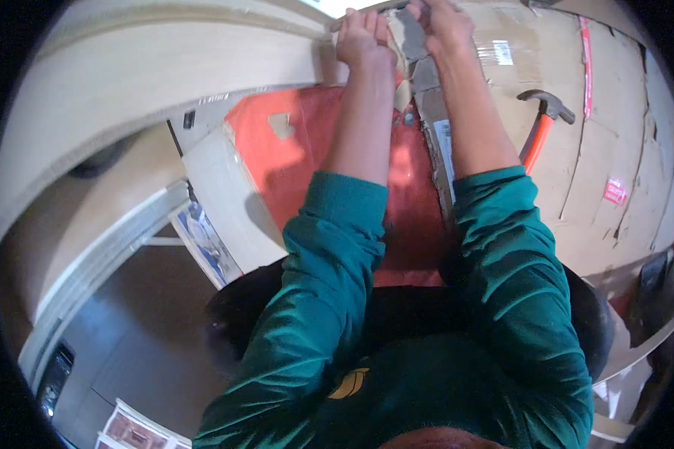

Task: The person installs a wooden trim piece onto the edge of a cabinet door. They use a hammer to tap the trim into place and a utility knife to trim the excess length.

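At the top of the view, both hands work at the far end of a cardboard-covered surface. My left hand (pixel 363 39) has its fingers bent together over a thin dark strip (pixel 398 4) along the far edge. Just to its right, my right hand (pixel 448 31) is closed with curled fingers; what it grips there is hidden. Between the hands runs a band of torn grey and brown cardboard (pixel 425 75), with a pale label lower down. Under my forearms lies a red sheet (pixel 296 157) with a torn pale patch.
A claw hammer (pixel 538 141) with an orange handle lies on the brown cardboard (pixel 599 157), right of my right forearm. A long pale panel (pixel 187 56) rises along the left. Below it stands a pale frame (pixel 105 251). A printed picture sheet (pixel 206 243) hangs beside the red sheet.
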`<action>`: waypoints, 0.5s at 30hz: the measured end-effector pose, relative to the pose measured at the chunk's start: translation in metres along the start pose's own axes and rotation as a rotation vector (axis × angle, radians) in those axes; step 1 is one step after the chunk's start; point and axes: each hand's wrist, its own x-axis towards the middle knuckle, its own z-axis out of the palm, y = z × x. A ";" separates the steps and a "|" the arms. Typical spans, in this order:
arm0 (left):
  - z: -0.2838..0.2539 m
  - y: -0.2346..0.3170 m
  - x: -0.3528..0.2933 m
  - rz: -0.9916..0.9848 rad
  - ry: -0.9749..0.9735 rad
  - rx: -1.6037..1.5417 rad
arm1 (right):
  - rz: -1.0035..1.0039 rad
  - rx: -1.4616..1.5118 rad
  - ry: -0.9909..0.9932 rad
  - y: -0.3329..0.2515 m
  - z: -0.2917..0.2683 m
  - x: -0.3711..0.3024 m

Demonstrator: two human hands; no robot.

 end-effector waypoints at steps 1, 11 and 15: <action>-0.011 -0.002 0.015 0.044 -0.046 -0.008 | -0.013 0.019 -0.033 0.003 -0.001 0.004; 0.004 0.001 -0.018 0.030 -0.151 -0.148 | 0.128 0.057 -0.107 0.008 -0.006 0.013; 0.006 0.000 -0.015 -0.010 -0.139 -0.232 | 0.013 0.064 -0.189 0.017 -0.017 0.032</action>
